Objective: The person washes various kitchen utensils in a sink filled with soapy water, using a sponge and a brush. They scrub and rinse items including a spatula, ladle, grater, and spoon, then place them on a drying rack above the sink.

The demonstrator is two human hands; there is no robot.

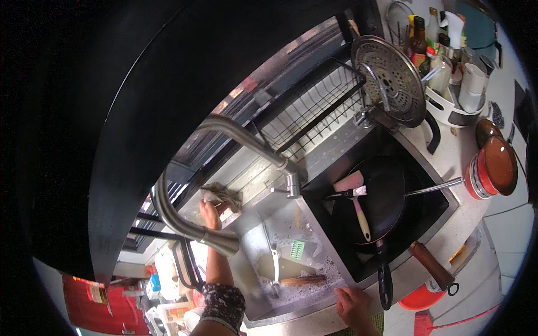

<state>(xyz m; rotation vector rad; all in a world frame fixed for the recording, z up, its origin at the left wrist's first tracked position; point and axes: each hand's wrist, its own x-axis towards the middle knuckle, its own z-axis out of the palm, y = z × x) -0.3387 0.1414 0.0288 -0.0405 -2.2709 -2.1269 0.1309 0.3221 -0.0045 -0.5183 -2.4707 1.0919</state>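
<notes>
My left hand (211,215) reaches behind the faucet to the sink's back ledge, against a crumpled grey-brown cloth (222,195) and a small white object (230,215). Whether the fingers grip either one is hidden. On the front rim of the steel sink (309,304) rests my right hand (352,303), its fingers curled, nothing visible in them. Soapy water in the left basin holds a white-handled utensil (275,264), a wooden stick-like tool (303,280) and a clear plastic piece with a green patch (297,250). The steel gooseneck faucet (233,130) arches over this basin.
The right basin holds a black frying pan (388,201) and a pink spatula (349,181). A black wire rack (319,111) and a perforated steel steamer plate (388,82) stand behind. Red bowls (498,166) and a white bottle caddy (452,113) occupy the right counter. A brown handle (433,266) overhangs the front edge.
</notes>
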